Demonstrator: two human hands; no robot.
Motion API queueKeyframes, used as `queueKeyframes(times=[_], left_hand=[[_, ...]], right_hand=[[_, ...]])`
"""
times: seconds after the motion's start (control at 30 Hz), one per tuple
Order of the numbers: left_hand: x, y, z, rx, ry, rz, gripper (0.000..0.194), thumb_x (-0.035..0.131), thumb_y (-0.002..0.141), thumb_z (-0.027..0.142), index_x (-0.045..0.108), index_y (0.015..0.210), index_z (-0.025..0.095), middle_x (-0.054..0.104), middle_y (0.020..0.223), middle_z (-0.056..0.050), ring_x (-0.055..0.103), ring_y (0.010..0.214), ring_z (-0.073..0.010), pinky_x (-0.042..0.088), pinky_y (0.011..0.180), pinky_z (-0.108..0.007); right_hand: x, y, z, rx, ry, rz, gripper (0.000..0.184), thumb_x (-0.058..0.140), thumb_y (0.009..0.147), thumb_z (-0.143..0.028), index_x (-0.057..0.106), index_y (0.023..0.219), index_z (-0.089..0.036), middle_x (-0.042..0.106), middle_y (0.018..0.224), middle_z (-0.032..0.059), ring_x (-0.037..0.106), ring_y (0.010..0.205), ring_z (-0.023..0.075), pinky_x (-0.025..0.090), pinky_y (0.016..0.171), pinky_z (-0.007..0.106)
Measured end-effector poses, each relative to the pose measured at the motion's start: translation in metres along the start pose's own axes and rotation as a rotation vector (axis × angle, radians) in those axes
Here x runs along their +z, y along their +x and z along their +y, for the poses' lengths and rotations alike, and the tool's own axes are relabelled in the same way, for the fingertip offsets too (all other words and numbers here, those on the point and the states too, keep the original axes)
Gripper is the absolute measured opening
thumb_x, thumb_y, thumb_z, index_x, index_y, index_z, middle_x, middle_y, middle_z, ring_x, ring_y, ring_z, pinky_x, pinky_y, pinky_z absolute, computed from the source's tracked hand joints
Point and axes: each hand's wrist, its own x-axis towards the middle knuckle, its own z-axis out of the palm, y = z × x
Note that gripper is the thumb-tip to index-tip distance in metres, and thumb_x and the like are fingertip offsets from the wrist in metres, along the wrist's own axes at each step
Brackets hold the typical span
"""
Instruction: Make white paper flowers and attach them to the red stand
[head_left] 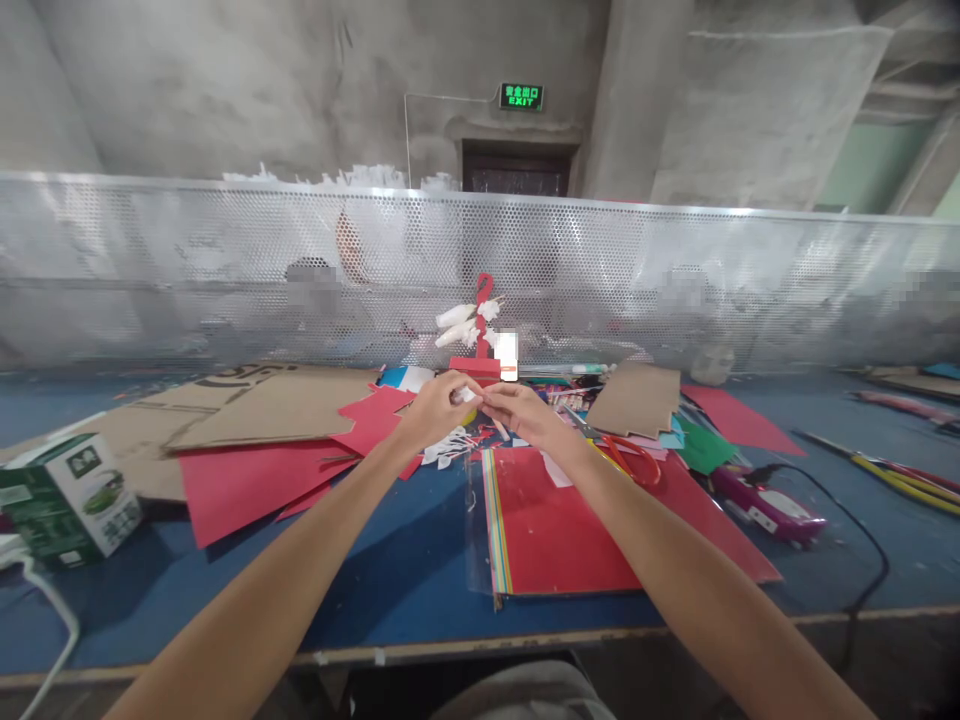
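My left hand [441, 402] and my right hand [523, 408] meet fingertip to fingertip above the middle of the table. Both are closed in a pinch. A small white piece [466, 395], which looks like paper, shows between the left fingers and reaches toward the right fingertips; its exact shape is hidden. Just behind the hands stands a red figure [482, 340] with a looped top, a box-like base and white petal-like parts [456, 318] on it. Below the left hand lie white cut strips [448, 447].
Red paper sheets [570, 530] lie in front on the right, with red-handled scissors [634, 460] behind. Cardboard [262, 405] and a green-white carton [71, 500] are at left. A purple corded device [772, 508] and yellow-handled shears [892, 475] lie at right. A perforated metal screen [225, 270] bounds the back.
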Motion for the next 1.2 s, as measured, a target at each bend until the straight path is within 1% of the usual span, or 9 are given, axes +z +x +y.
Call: queueKeyframes(times=[0.23, 0.4, 0.53, 0.63, 0.7, 0.77, 0.9, 1.07, 1.2], left_hand=[[0.003, 0.002, -0.009, -0.129, -0.128, 0.034, 0.022, 0.06, 0.084, 0.039, 0.069, 0.084, 0.018, 0.054, 0.063, 0.002, 0.04, 0.053, -0.0103, 0.029, 0.052, -0.024], [0.002, 0.004, -0.008, -0.212, -0.353, -0.027, 0.028, 0.062, 0.081, 0.043, 0.067, 0.087, 0.016, 0.065, 0.077, -0.003, 0.056, 0.066, -0.0143, 0.041, 0.058, -0.024], [-0.007, 0.005, -0.013, -0.227, -0.407, -0.146, 0.04, 0.057, 0.084, 0.05, 0.061, 0.109, 0.02, 0.065, 0.097, -0.006, 0.063, 0.081, -0.0171, 0.049, 0.067, -0.027], [-0.017, 0.003, -0.025, -0.236, -0.205, -0.215, 0.042, 0.049, 0.088, 0.049, 0.055, 0.119, 0.022, 0.064, 0.111, -0.009, 0.065, 0.088, -0.019, 0.049, 0.072, -0.029], [-0.023, 0.0, -0.034, -0.236, 0.108, -0.3, 0.032, 0.052, 0.086, 0.042, 0.06, 0.108, 0.021, 0.068, 0.102, -0.009, 0.065, 0.085, -0.0212, 0.047, 0.073, -0.03], [-0.025, -0.005, -0.04, -0.28, 0.366, -0.462, 0.02, 0.056, 0.082, 0.031, 0.065, 0.096, 0.021, 0.07, 0.09, -0.007, 0.065, 0.078, -0.022, 0.044, 0.069, -0.029], [-0.021, -0.011, -0.046, -0.272, 0.477, -0.666, 0.018, 0.057, 0.073, 0.018, 0.068, 0.086, 0.023, 0.072, 0.091, -0.005, 0.065, 0.078, -0.0202, 0.041, 0.064, -0.025], [-0.019, -0.013, -0.053, -0.258, 0.381, -0.595, 0.023, 0.056, 0.064, 0.011, 0.069, 0.078, 0.024, 0.072, 0.08, -0.002, 0.063, 0.068, -0.0175, 0.038, 0.057, -0.023], [-0.021, -0.012, -0.06, -0.232, 0.314, -0.48, 0.018, 0.058, 0.062, 0.016, 0.07, 0.072, 0.025, 0.071, 0.072, -0.002, 0.06, 0.061, -0.017, 0.035, 0.054, -0.023]], right_hand=[[0.003, -0.002, 0.003, -0.094, -0.011, -0.031, 0.029, 0.086, 0.059, -0.025, 0.074, 0.085, -0.018, 0.074, 0.086, 0.0025, 0.069, 0.084, 0.0143, 0.053, 0.089, 0.028], [0.002, -0.001, 0.004, -0.142, -0.115, -0.006, 0.032, 0.086, 0.059, -0.032, 0.074, 0.085, -0.018, 0.074, 0.081, 0.0026, 0.07, 0.079, 0.0158, 0.054, 0.083, 0.031], [-0.002, 0.0, 0.002, -0.155, -0.163, 0.045, 0.032, 0.087, 0.056, -0.034, 0.073, 0.08, -0.017, 0.073, 0.075, 0.0026, 0.069, 0.073, 0.0163, 0.055, 0.078, 0.03], [-0.008, 0.002, 0.002, -0.133, -0.223, 0.093, 0.031, 0.087, 0.054, -0.032, 0.073, 0.077, -0.016, 0.072, 0.071, 0.0038, 0.069, 0.069, 0.0169, 0.055, 0.072, 0.03], [-0.011, 0.003, 0.002, -0.117, -0.273, 0.09, 0.029, 0.085, 0.055, -0.032, 0.074, 0.076, -0.016, 0.072, 0.07, 0.0047, 0.069, 0.066, 0.0172, 0.055, 0.069, 0.029], [-0.012, 0.003, 0.003, -0.106, -0.319, 0.078, 0.028, 0.084, 0.055, -0.032, 0.074, 0.076, -0.016, 0.072, 0.07, 0.0047, 0.068, 0.065, 0.017, 0.055, 0.065, 0.028], [-0.007, 0.0, 0.003, -0.111, -0.36, 0.056, 0.026, 0.082, 0.057, -0.031, 0.073, 0.076, -0.015, 0.071, 0.067, 0.0039, 0.065, 0.059, 0.0146, 0.053, 0.063, 0.026], [-0.001, -0.008, -0.003, -0.118, -0.417, 0.038, 0.024, 0.08, 0.061, -0.03, 0.073, 0.076, -0.014, 0.067, 0.055, 0.0017, 0.062, 0.055, 0.0143, 0.05, 0.062, 0.027], [0.0, -0.01, -0.005, -0.102, -0.445, 0.023, 0.022, 0.08, 0.063, -0.031, 0.073, 0.077, -0.014, 0.064, 0.051, 0.0011, 0.062, 0.054, 0.0149, 0.048, 0.06, 0.027]])
